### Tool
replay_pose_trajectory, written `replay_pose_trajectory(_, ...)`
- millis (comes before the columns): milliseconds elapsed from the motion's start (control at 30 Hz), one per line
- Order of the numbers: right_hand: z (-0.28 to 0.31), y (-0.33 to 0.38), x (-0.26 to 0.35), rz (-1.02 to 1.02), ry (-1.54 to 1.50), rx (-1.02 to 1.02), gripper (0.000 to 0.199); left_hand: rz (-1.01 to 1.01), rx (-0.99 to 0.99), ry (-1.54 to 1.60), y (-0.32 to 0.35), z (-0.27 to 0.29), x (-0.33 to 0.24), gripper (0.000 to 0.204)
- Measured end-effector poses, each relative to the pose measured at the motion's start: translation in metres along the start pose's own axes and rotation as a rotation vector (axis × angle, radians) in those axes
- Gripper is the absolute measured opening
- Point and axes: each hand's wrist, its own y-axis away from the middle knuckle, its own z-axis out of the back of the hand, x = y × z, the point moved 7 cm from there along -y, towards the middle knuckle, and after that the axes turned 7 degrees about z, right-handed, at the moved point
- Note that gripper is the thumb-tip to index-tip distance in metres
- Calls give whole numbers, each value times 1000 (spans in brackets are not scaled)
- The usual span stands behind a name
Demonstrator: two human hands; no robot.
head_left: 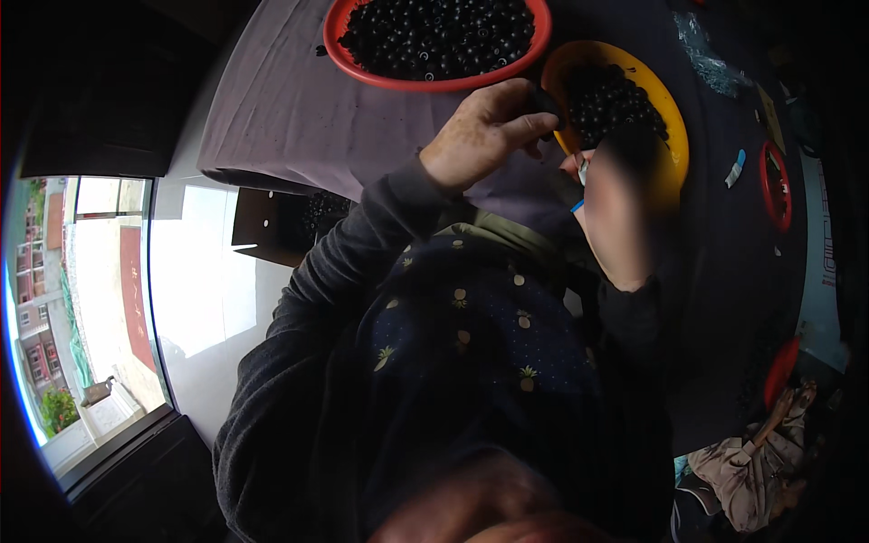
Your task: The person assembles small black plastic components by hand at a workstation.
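My left hand (489, 131) is closed, thumb and fingers pinched round a small black rounded piece (547, 105) beside the near rim of the yellow basin (675, 109). To its right, partly smeared, my right hand (615, 226) has its fingers drawn together at that basin's near edge. A small pale, shiny bit and a blue edge show by these fingers; what they grip cannot be made out. Many small black round pieces (615, 104) lie in the yellow basin. Just beyond my left hand, a red basin (434, 86) is full of similar black pieces (439, 36) with ring-like ends.
A grey-purple cloth (281, 100) covers the table. Clear plastic wrap (711, 59), a blue-and-white strip (735, 168) and a small red dish (776, 185) lie to the right. A cardboard box (262, 226) with dark pieces stands below the table's left edge, near a bright window (100, 271).
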Motion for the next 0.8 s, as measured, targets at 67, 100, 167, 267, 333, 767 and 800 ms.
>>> replay_pose_trajectory(67, -3, 12, -11, 29, 6, 14, 8, 15, -54, -89, -13, -3, 20, 30)
replay_pose_trajectory(100, -5, 18, -17, 12, 18, 55, 9, 13, -51, -97, -22, -3, 23, 30)
replay_pose_trajectory(167, -12, 26, -24, 1, 9, 56, 9, -13, 20, -369, -38, -15, 22, 34)
replay_pose_trajectory(267, -16, 31, -29, -31, 5, 74, 9, -210, -13, -546, -56, -31, 13, 36)
replay_pose_trajectory(333, -19, 30, -24, 18, 37, 99, 10, -341, 2, -662, -59, -42, 2, 36)
replay_pose_trajectory(767, -16, 27, -32, -17, 20, 101, 8, -660, -17, -1374, -76, 40, -63, 22)
replay_pose_trajectory(800, -18, 27, -33, 8, 2, 97, 8, -758, 83, -1393, -80, 45, -56, 22)
